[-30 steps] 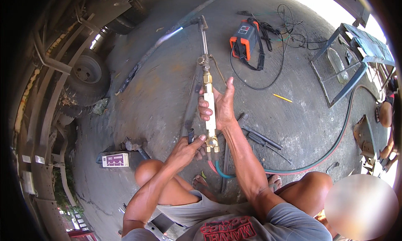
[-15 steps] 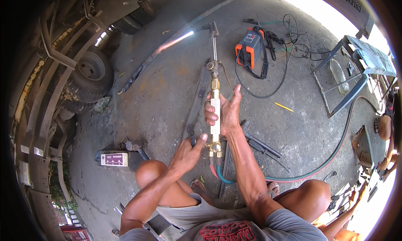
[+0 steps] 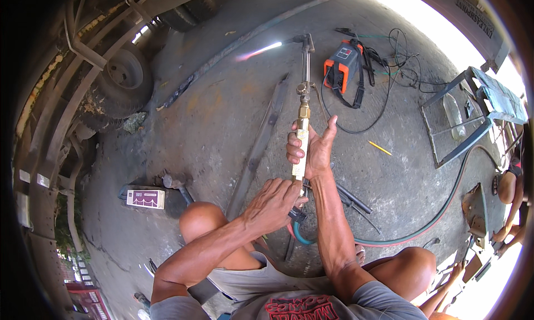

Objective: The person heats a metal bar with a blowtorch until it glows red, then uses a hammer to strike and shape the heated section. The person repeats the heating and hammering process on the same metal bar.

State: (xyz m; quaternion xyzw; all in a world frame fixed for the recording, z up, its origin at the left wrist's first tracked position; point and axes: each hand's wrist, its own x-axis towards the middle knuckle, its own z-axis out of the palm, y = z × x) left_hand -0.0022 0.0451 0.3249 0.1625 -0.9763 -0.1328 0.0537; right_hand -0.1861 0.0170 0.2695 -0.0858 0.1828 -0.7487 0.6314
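My right hand (image 3: pixel 316 152) is wrapped round the pale handle of a brass cutting torch (image 3: pixel 303 111), its thumb pointing up along the side. The torch stands lengthwise ahead of me, head bent left, with a lit flame (image 3: pixel 260 51) streaming leftward, white turning pink. At the torch's lower end, my left hand (image 3: pixel 271 205) has its fingers closed about the valve area; the knob is hidden beneath them. A small black piece shows under those fingers, its kind unclear. Green and red hoses (image 3: pixel 400 239) run from the torch base off to the right.
A flat steel bar (image 3: pixel 258 147) and a long pipe (image 3: pixel 228 52) lie on the concrete. Orange-black welding machine (image 3: pixel 344 67) with cables, yellow pencil (image 3: pixel 380 148), metal frame (image 3: pixel 470 119) to the right. Purple-white box (image 3: pixel 146 198) and hammer (image 3: pixel 177 182) at left; truck wheel (image 3: pixel 123 69) beyond; another person's arm (image 3: pixel 509 225) at right.
My left hand has shifted from beside the torch base to over it, fingers now closed round the valve area. The flame has become longer and pinker at its end. The view has shifted slightly.
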